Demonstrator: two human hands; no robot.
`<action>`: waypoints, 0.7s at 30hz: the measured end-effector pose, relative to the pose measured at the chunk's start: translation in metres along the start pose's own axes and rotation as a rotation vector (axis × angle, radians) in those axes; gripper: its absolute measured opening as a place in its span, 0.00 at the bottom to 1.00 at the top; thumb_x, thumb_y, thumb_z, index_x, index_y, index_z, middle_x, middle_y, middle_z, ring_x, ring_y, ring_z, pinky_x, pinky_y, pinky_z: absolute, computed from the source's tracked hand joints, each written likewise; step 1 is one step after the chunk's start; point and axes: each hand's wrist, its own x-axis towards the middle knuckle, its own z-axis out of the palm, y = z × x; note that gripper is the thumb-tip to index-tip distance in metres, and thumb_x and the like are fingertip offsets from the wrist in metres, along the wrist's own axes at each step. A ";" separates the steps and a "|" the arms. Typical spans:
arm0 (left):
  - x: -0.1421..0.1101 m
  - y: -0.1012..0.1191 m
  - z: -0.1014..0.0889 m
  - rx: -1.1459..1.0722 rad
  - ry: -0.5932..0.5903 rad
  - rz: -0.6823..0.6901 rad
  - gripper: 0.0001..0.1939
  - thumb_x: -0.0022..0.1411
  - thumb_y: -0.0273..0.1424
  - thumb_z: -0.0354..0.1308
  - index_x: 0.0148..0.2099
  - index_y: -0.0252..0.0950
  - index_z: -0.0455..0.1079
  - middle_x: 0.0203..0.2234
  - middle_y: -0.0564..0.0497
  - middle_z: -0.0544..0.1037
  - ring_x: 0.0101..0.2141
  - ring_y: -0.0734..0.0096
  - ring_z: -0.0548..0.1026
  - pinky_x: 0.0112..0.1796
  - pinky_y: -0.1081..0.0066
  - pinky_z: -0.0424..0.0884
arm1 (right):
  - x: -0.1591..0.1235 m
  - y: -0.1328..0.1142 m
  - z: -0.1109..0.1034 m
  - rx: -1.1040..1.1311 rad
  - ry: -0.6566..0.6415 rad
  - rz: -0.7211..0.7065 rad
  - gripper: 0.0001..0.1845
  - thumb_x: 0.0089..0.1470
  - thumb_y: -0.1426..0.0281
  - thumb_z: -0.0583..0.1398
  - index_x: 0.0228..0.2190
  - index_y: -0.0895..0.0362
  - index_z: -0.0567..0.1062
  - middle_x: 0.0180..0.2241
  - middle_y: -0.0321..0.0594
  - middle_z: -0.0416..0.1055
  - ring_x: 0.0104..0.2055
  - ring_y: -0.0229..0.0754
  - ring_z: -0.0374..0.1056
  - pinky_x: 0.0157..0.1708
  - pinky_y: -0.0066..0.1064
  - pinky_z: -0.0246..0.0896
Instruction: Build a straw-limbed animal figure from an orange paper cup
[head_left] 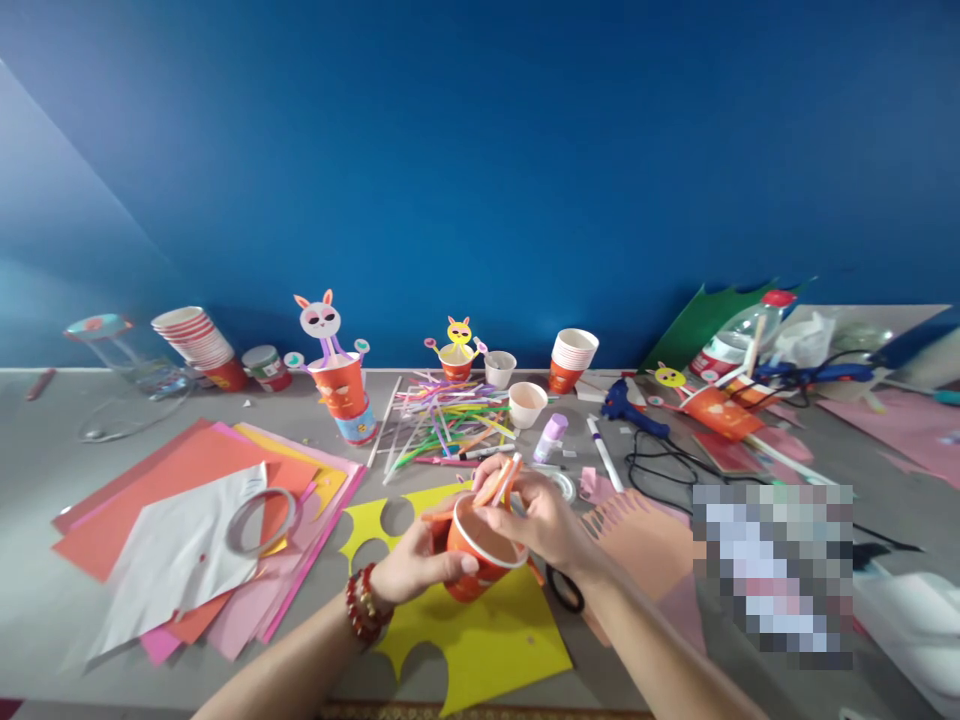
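Observation:
My left hand (pixel 420 560) grips an orange paper cup (pixel 474 580) from its left side, thumb on the outer wall. The cup is tilted, its mouth facing up and towards me. At the far rim, my right hand (pixel 551 515) pinches a bundle of thin orange and white strips (pixel 504 482); whether they are straws or paper I cannot tell. Some of its fingers reach over the cup's mouth. Below the cup lies a yellow sheet (pixel 502 640) with round cut-outs. A black loop handle (pixel 564 590), like that of scissors, shows beside my right wrist.
Coloured papers (pixel 187 450) and a tape roll (pixel 261 522) lie left. Behind are loose straws (pixel 442 410), a glue stick (pixel 551 438) and cups with animal figures (pixel 337 385). A blue glue gun (pixel 634 408) with a black cable (pixel 645 470) lies right, near a bottle (pixel 750 325).

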 end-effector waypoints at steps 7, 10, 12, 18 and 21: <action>0.001 0.001 0.003 -0.057 0.021 -0.001 0.30 0.53 0.41 0.70 0.56 0.33 0.73 0.49 0.39 0.79 0.49 0.49 0.76 0.52 0.57 0.69 | 0.001 0.003 0.001 0.075 -0.013 0.077 0.13 0.55 0.58 0.65 0.32 0.55 0.80 0.36 0.41 0.73 0.39 0.45 0.70 0.43 0.34 0.66; 0.000 -0.003 0.000 -0.173 0.091 0.006 0.30 0.56 0.42 0.67 0.57 0.33 0.72 0.45 0.39 0.81 0.46 0.49 0.78 0.49 0.56 0.71 | 0.001 0.002 -0.004 0.128 0.013 0.146 0.16 0.59 0.55 0.61 0.39 0.55 0.77 0.33 0.39 0.72 0.34 0.42 0.69 0.35 0.30 0.66; 0.000 -0.005 -0.003 -0.234 0.185 0.022 0.31 0.56 0.43 0.66 0.59 0.33 0.70 0.43 0.39 0.82 0.43 0.50 0.80 0.47 0.55 0.73 | 0.000 0.001 -0.008 0.062 0.070 0.156 0.18 0.61 0.53 0.58 0.38 0.55 0.75 0.32 0.38 0.71 0.33 0.40 0.67 0.33 0.28 0.64; 0.001 -0.005 -0.011 -0.180 0.299 0.165 0.34 0.54 0.46 0.67 0.58 0.34 0.69 0.44 0.40 0.81 0.43 0.49 0.79 0.46 0.56 0.75 | -0.004 -0.002 -0.007 -0.095 -0.172 0.233 0.16 0.60 0.57 0.61 0.28 0.55 0.70 0.26 0.34 0.68 0.28 0.40 0.69 0.27 0.26 0.61; 0.001 -0.006 -0.014 -0.061 0.300 0.214 0.35 0.49 0.46 0.71 0.55 0.33 0.71 0.46 0.39 0.80 0.45 0.49 0.77 0.47 0.57 0.74 | -0.006 -0.007 -0.001 -0.149 -0.220 0.198 0.15 0.62 0.62 0.57 0.26 0.55 0.67 0.26 0.35 0.68 0.28 0.40 0.69 0.26 0.27 0.60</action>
